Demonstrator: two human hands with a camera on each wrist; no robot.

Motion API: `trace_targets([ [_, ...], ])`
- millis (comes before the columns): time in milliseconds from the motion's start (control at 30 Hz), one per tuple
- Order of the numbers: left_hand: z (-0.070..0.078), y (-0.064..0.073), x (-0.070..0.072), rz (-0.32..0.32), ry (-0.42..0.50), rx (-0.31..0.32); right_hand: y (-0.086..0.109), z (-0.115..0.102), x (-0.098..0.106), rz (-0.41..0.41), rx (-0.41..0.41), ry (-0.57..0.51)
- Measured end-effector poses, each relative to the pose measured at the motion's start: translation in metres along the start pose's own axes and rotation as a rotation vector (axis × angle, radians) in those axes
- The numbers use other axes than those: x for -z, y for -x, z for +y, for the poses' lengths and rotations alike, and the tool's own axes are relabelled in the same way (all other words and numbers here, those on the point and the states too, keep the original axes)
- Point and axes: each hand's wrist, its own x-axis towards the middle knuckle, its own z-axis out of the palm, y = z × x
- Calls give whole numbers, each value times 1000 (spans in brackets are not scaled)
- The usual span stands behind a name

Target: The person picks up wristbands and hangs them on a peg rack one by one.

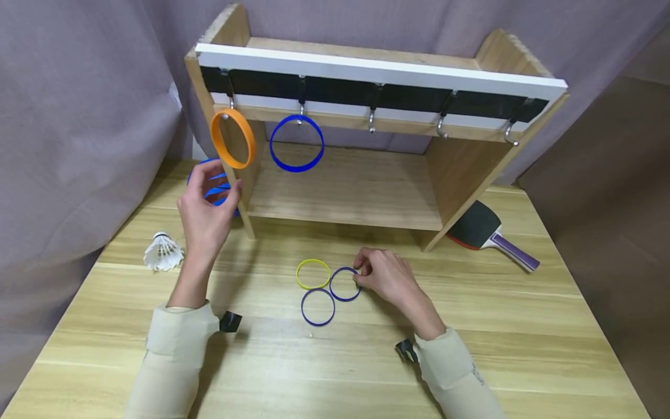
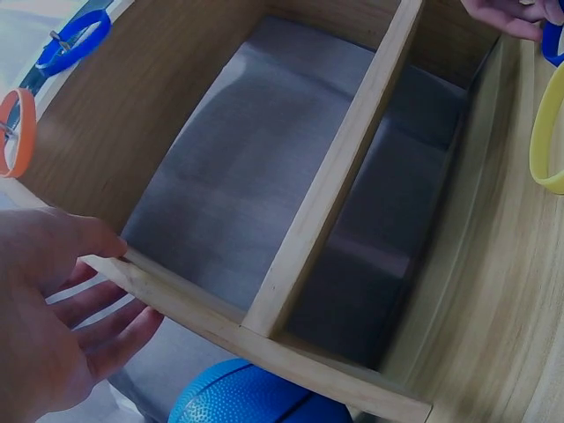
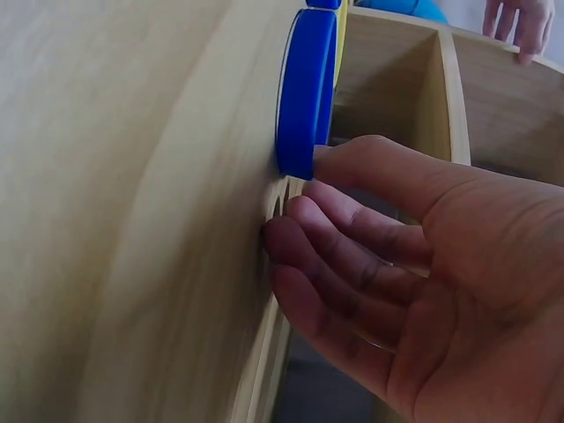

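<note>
My left hand (image 1: 205,212) holds the left side panel (image 2: 207,310) of a wooden shelf unit, thumb over its front edge and fingers along the outer face. Low over the table, my right hand (image 1: 389,276) has its thumb tip at the right edge of a dark blue ring (image 3: 304,97), the other fingers loosely bent outside it. That ring lies flat beside a second dark blue ring (image 1: 302,308) and a yellow ring (image 1: 297,272). From the shelf's metal hooks hang an orange ring (image 1: 250,142) at the far left and a bright blue ring (image 1: 296,169) on the second hook.
Three more hooks (image 1: 371,120) line the white and black rail to the right. A blue ball (image 2: 256,397) sits outside the left panel, near a white shuttlecock (image 1: 163,253). A table tennis bat (image 1: 476,224) lies by the right panel. Grey curtain (image 1: 94,87) surrounds the table.
</note>
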Motion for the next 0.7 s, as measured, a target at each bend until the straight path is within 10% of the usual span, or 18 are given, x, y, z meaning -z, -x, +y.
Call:
trace_targets([
  [700, 1, 1, -1, 1, 9, 5, 13, -22, 18, 107, 146, -68],
])
